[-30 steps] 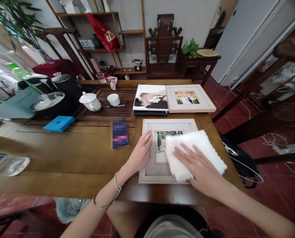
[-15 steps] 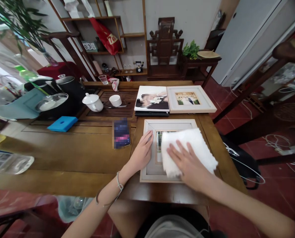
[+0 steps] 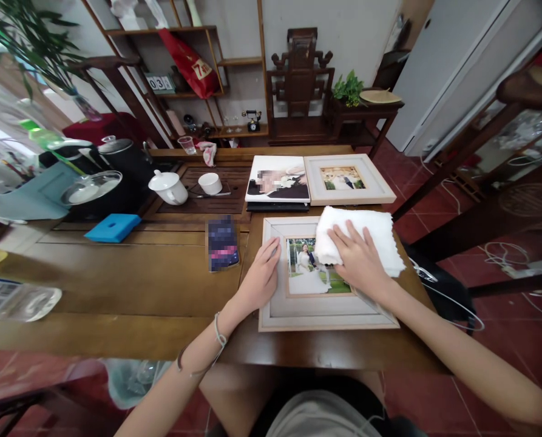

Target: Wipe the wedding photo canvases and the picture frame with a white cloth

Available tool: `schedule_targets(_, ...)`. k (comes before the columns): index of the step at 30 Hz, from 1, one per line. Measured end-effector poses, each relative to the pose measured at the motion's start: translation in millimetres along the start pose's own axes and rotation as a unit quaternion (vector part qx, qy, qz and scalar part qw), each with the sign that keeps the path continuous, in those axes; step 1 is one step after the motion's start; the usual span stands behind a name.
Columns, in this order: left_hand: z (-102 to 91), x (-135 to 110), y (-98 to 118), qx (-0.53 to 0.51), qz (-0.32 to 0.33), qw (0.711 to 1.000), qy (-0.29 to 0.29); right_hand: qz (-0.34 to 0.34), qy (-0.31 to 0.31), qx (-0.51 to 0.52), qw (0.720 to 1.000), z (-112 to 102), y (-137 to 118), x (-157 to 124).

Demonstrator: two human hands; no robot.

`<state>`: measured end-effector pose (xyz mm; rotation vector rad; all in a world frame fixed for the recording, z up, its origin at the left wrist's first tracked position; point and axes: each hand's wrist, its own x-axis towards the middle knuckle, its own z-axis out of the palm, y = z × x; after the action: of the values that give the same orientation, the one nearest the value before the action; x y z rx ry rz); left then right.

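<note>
A whitewashed picture frame [image 3: 277,312] lies flat on the table in front of me, with a wedding photo [image 3: 311,273] showing at its centre. My left hand [image 3: 264,273] holds the frame's left edge, its fingers lying together over the border. My right hand [image 3: 359,255] grips a folded white cloth [image 3: 380,227] from above, fingers spread and pressed down on it. The cloth covers the frame's upper right corner and the right part of the photo. Part of the frame's right side is hidden under my right hand and forearm.
Behind the frame lie a second framed photo [image 3: 380,182] and a white-edged photo panel [image 3: 277,164]. A phone [image 3: 223,243] is left of my left hand. Farther left are a blue block [image 3: 113,227], a lidded white teapot [image 3: 168,188] and a white cup [image 3: 210,183].
My right hand has slid the cloth up and to the right over the frame, uncovering most of the photo and the lower right border. My left hand stays at the left edge.
</note>
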<state>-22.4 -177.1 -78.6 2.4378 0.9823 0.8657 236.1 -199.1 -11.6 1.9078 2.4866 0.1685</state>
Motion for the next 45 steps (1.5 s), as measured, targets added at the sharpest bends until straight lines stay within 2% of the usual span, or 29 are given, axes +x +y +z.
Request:
schedule_targets(2, 1.0, 0.0, -0.7, 0.003, 0.002, 1.000, 0.010, -0.002, -0.003, -0.005, 1.000, -2.0, -18.9, 9.9)
schedule_targets(4, 1.9, 0.3, -0.9, 0.006, 0.005, 1.000, 0.020, -0.025, -0.010, -0.004, 1.000, -5.3, -42.5, 6.4)
schedule_targets(8, 3.3, 0.5, -0.6, 0.010, 0.000, 1.000, 0.025, -0.132, -0.062, 0.009, 0.989, -17.8, -82.4, -35.5)
schedule_targets(10, 4.1, 0.3, -0.6, 0.011, -0.007, 1.000, 0.026, -0.190, -0.108, 0.035, 0.975, -29.7, -87.7, -61.3)
schedule_targets(12, 4.8, 0.3, -0.4, 0.010, -0.011, 0.999, 0.028, -0.216, -0.155, 0.061, 0.962, -42.8, -83.1, -77.6)
schedule_targets(15, 5.0, 1.2, 1.1, 0.003, -0.021, 0.999, 0.030, -0.166, -0.202, 0.055, 0.964, -52.6, -74.5, -74.2)
schedule_targets(17, 4.2, 2.5, 3.2, -0.001, -0.033, 0.999, 0.031, -0.119, -0.191, 0.034, 0.974, -48.0, -77.8, -59.8)
schedule_targets(20, 2.3, 4.5, 6.4, -0.011, -0.060, 0.998, 0.030, -0.100, -0.117, 0.018, 0.988, -30.7, -97.2, -43.3)
schedule_targets(22, 0.9, 5.3, 7.4, -0.022, -0.071, 0.997, 0.033, -0.127, -0.069, 0.028, 0.989, -21.3, -111.4, -45.3)
schedule_targets(24, -0.2, 5.5, 7.2, -0.033, -0.069, 0.996, 0.037, -0.185, -0.045, 0.055, 0.980, -18.9, -118.4, -57.3)
schedule_targets(27, -1.0, 4.7, 6.1, -0.037, -0.057, 0.997, 0.038, -0.273, -0.054, 0.090, 0.956, -27.7, -106.7, -84.3)
schedule_targets(30, -1.4, 3.8, 6.1, -0.017, -0.048, 0.998, 0.031, -0.295, -0.074, 0.110, 0.946, -39.6, -67.7, -111.4)
schedule_targets(32, -2.0, 3.6, 6.7, -0.005, -0.042, 0.999, 0.023, -0.268, -0.070, 0.126, 0.952, -42.7, -31.8, -125.1)
schedule_targets(34, -3.0, 3.8, 7.4, -0.003, -0.036, 0.999, 0.015, -0.211, -0.068, 0.129, 0.967, -40.0, 4.4, -130.0)
schedule_targets(37, -4.7, 4.5, 8.0, -0.002, -0.034, 0.999, 0.007, -0.126, -0.044, 0.114, 0.985, -26.4, 41.2, -114.0)
schedule_targets(39, -5.4, 4.9, 8.1, 0.003, -0.034, 0.999, 0.003, -0.104, -0.031, 0.104, 0.989, -14.0, 46.2, -92.5)
schedule_targets(42, -5.2, 5.2, 8.3, 0.008, -0.034, 0.999, 0.003, -0.079, 0.018, 0.067, 0.994, 2.0, 27.8, -68.4)
schedule_targets(45, -4.0, 5.3, 8.6, -0.001, -0.039, 0.999, 0.013, -0.080, 0.025, 0.045, 0.995, 5.6, -1.2, -75.9)
